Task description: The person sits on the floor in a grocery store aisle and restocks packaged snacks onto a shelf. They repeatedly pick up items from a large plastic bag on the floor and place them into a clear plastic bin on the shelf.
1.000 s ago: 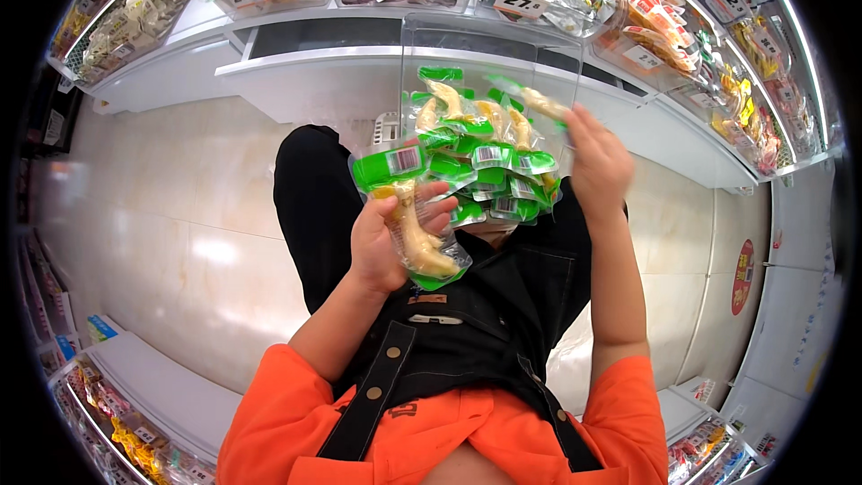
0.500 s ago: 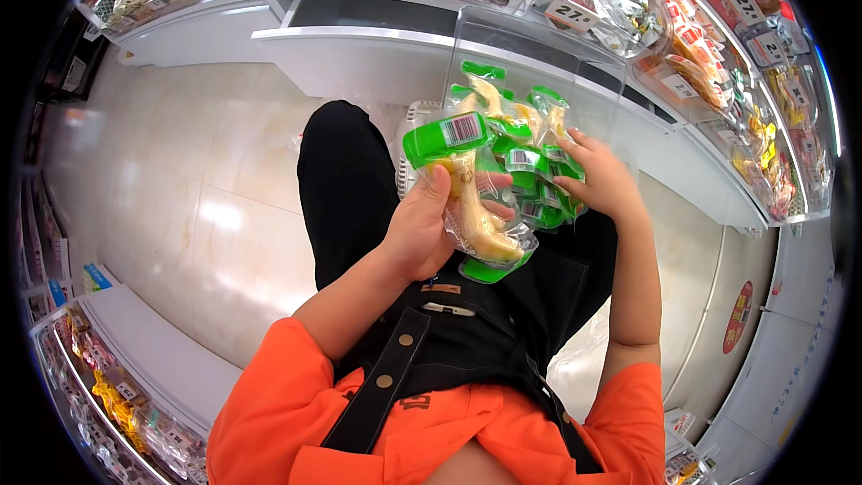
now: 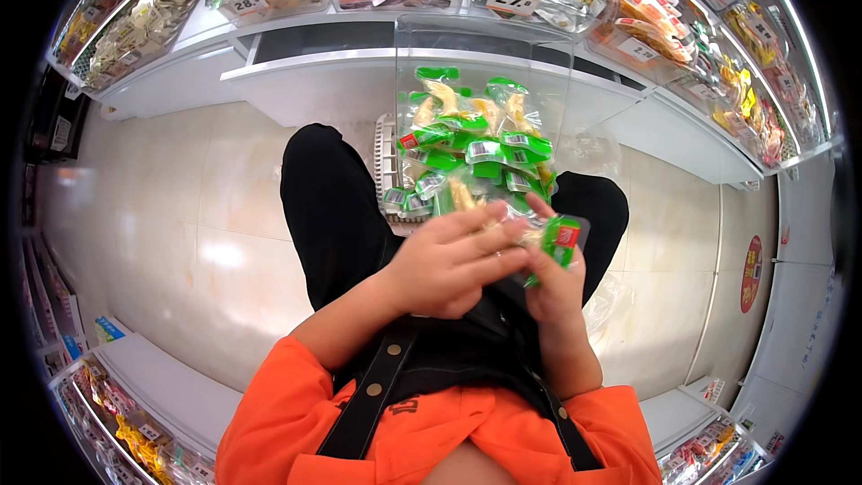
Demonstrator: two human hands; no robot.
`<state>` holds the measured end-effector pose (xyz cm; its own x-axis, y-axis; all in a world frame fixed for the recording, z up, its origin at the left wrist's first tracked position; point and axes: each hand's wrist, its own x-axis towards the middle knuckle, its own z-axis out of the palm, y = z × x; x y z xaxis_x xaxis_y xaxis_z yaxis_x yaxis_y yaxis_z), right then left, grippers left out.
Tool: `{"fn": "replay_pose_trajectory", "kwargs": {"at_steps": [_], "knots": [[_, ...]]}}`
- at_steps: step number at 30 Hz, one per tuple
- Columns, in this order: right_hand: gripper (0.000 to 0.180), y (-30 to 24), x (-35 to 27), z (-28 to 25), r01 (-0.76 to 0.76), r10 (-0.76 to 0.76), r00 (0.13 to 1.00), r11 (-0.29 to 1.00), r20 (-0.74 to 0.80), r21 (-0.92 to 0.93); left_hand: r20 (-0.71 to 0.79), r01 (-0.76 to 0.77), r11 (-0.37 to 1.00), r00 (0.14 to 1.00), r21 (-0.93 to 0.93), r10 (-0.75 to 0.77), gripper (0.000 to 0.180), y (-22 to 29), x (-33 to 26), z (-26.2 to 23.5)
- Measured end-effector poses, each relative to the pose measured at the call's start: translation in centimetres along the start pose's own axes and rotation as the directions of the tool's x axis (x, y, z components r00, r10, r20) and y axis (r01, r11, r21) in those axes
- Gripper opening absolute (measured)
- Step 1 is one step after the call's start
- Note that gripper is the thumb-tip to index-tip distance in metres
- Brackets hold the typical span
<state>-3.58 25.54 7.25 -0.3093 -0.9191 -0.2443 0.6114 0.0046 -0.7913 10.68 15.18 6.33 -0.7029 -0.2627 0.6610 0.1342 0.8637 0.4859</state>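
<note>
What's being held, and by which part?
A clear-and-green packet, by its green end in the right hand; the left hand overlaps it, grip unclear.

A clear, green-ended packet [image 3: 562,239] slants in the right hand [image 3: 554,286], its contents apparently pale.

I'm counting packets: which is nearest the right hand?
The packet against the right hand, with a red patch on its green end; the piled packets lie farther, in the clear bin.
</note>
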Motion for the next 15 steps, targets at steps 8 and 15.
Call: {"fn": "replay_pose_trajectory", "kwargs": {"at_steps": [8,15], "knots": [[0.066,-0.1,-0.8,-2.2,0.03,0.01,0.956,0.991,0.294,-0.133,0.522,0.569,-0.115,0.631,-0.814,-0.574,0.059,-1.2,-2.4,-2.1],[0.036,-1.6,-0.7,-1.0,-0.017,0.057,0.981,0.977,0.183,-0.214,0.397,0.589,-0.02,0.519,-0.808,-0.757,0.026,-0.2,-3.8,-3.3]]}}
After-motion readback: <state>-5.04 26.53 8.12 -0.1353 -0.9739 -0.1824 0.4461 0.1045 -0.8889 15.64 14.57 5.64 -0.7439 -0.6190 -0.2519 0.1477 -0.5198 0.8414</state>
